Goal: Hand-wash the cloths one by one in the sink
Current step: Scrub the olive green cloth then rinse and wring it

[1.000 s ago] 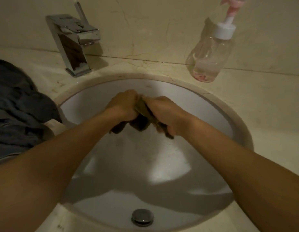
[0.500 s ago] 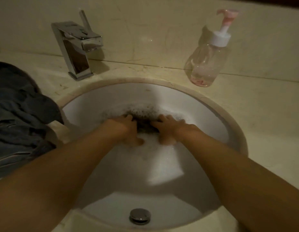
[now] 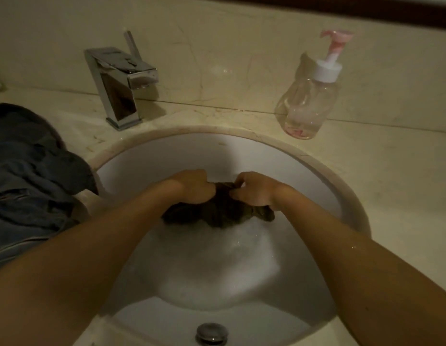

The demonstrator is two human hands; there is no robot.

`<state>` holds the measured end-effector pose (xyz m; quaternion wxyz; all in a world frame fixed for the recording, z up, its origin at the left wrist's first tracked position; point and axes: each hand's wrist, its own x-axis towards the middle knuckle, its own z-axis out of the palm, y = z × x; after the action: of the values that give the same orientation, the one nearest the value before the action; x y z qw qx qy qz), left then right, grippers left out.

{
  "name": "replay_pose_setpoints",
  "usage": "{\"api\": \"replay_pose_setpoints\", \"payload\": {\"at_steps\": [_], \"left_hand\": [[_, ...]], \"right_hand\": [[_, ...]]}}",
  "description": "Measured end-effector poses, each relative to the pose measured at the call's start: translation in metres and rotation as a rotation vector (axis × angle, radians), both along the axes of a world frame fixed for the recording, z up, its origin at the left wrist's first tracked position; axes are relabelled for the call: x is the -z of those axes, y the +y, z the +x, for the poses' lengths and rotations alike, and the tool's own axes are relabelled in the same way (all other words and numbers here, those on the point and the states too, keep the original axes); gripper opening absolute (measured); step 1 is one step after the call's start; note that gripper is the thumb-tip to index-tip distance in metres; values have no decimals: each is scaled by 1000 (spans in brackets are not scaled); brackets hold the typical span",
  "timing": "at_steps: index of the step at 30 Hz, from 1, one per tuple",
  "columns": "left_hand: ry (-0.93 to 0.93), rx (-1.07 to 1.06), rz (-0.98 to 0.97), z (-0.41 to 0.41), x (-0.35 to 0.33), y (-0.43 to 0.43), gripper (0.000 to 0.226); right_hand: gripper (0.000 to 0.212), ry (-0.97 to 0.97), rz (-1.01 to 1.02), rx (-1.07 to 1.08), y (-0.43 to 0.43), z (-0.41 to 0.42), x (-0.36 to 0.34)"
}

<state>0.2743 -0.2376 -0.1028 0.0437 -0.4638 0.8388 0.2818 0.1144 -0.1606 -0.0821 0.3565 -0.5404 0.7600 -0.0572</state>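
A dark olive cloth (image 3: 220, 212) hangs bunched and wet over the soapy water in the round white sink (image 3: 167, 151). My left hand (image 3: 194, 187) grips its upper left part with curled fingers. My right hand (image 3: 254, 189) pinches the cloth's top right, fingers curled round a fold. Both hands sit close together above the foam, at the far side of the basin. The cloth's lower edge touches the suds.
A pile of dark blue-grey cloths (image 3: 29, 176) lies on the counter left of the sink. A chrome tap (image 3: 119, 83) stands behind it, a clear pump bottle (image 3: 309, 103) with a pink nozzle at the back right. The drain plug (image 3: 212, 333) is near me.
Half a second ago both hands pressed the cloth flat into the foam. Now they have lifted it out of the water, bunched between them.
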Motion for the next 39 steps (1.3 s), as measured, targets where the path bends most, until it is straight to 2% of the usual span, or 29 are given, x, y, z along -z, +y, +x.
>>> {"api": "replay_pose_setpoints", "payload": {"at_steps": [2,4,7,9,11,13,14,17,21,24,26,29,32,34,35,37,39], "left_hand": [[167,-98,25,-7,0,1,20],[372,-201,65,-12,-9,8,36],[681,-409,4,-12,-24,15,44],[840,-536,84,-12,-36,22,43],[916,-558,172,-17,-45,33,39],[888,-478,202,-27,-49,46,38],[871,-432,194,-31,-49,51,39],[895,-439,154,-29,-48,46,40],[825,-573,115,-13,-48,33,25],[810,-516,204,-19,-56,48,28],[821,-387,203,-33,-59,65,31],[751,-214,62,-43,-53,75,38],[566,-251,-129,-24,-49,51,42],[269,-211,-251,-9,-41,31,39],[111,-147,-298,-4,-33,25,36],[-120,-30,-357,4,-17,16,34],[-146,-17,-398,7,-11,13,35]], "right_hand": [[29,-61,-101,81,2,4,-3],[33,-201,-245,182,5,21,-11],[25,-478,-370,310,12,56,-18],[18,-530,-427,351,12,68,-19],[20,-495,-496,434,6,60,-21],[29,-447,-502,509,2,44,-22],[31,-483,-492,539,4,38,-21],[32,-770,-442,610,14,43,-20],[35,-698,-474,416,18,64,-21],[36,-621,-548,506,5,43,-17],[33,-638,-558,639,1,23,-20],[33,-712,-513,688,-1,9,-19],[36,-791,-387,541,1,12,-19],[36,-706,-334,355,3,14,-21],[35,-558,-307,250,3,15,-21],[36,-104,-261,67,5,11,-17],[57,300,-185,-50,4,0,-10]]}}
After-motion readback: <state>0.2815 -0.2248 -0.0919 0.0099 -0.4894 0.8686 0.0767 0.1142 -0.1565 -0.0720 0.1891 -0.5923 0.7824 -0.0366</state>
